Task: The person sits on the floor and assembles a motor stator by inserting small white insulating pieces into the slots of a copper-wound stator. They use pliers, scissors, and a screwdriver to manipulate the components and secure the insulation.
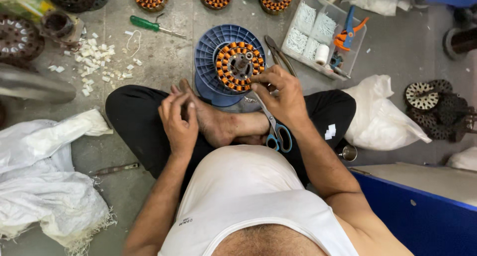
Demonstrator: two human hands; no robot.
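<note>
Copper-wound stator (240, 66) sits on a blue spool (208, 62) on the floor, just ahead of the crossed legs. Left hand (179, 119) hovers near the foot, fingers curled, pinching something too small to tell. Right hand (280, 94) touches the stator's near edge with its fingertips, scissors (277, 132) lying under its wrist.

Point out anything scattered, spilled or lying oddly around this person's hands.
Small white scraps lie strewn across the floor beside the green screwdriver. Blue-handled scissors rest on the crossed legs under the right hand, not on the floor.
</note>
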